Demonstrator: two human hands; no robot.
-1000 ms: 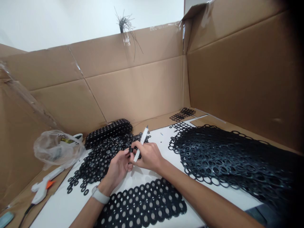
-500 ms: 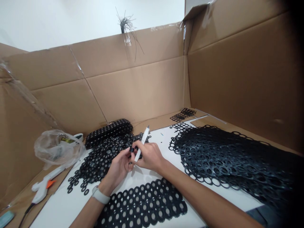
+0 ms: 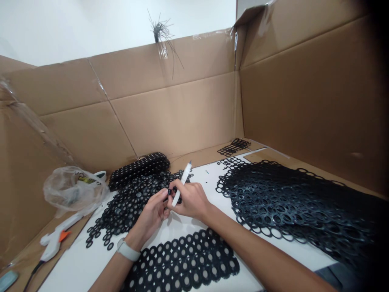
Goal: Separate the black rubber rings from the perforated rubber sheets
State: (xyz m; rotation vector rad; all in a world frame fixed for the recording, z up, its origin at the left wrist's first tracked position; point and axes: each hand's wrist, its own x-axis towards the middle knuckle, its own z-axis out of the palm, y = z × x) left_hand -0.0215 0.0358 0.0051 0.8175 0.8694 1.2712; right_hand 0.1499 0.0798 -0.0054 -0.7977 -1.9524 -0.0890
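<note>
My left hand [image 3: 154, 211], with a pale band on the wrist, pinches a small black piece [image 3: 169, 192] between its fingertips. My right hand [image 3: 192, 199] meets it from the right, its fingers closed round a white pen-like tool [image 3: 181, 184] that tilts up and away. Some more black shows between the two hands, partly hidden by the fingers. Nearer to me lies a black sheet of joined rings [image 3: 182, 259] on the white board [image 3: 73, 263]. Just beyond my left hand spreads a heap of loose black rings [image 3: 127, 207].
A rolled black ring sheet [image 3: 139, 168] lies behind the heap. To the right is a large pile of black ring mesh [image 3: 291, 198]. On the left are a plastic bag [image 3: 74, 190] and a white glue gun [image 3: 53, 243]. Cardboard walls [image 3: 182, 117] enclose the area.
Both hands stay nearly in place. The fingertips and the small black piece have shifted very slightly.
</note>
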